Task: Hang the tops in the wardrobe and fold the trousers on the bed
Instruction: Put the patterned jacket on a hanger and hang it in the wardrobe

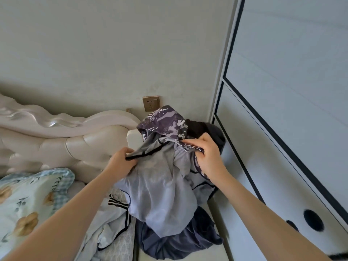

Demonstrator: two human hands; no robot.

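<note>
Between the bed and the wardrobe, a grey mesh garment is held up in the air by both hands, and its lower part hangs down over a dark blue garment that lies in the gap below. The left hand has its fingers curled tightly round a black-trimmed edge of the cloth. The right hand pinches a fold of the purple camouflage part between thumb and fingers. This camouflage part seems to be the outer face, so I judge the piece is partly turned inside out. It looks like a light sports top, but I cannot tell this for sure while it is so crumpled. The cloth is thin, soft and limp; it weighs little and does not keep any shape, so it will collapse wherever it is not supported. For hanging, it is best to find the two shoulder seams beside the trimmed neck opening and hold there, because a grip in the middle only makes a bundle. A black garment sits behind the hands, and a white garment with black stripes lies on the bed near a floral pillow. The wardrobe door appears closed.
</note>
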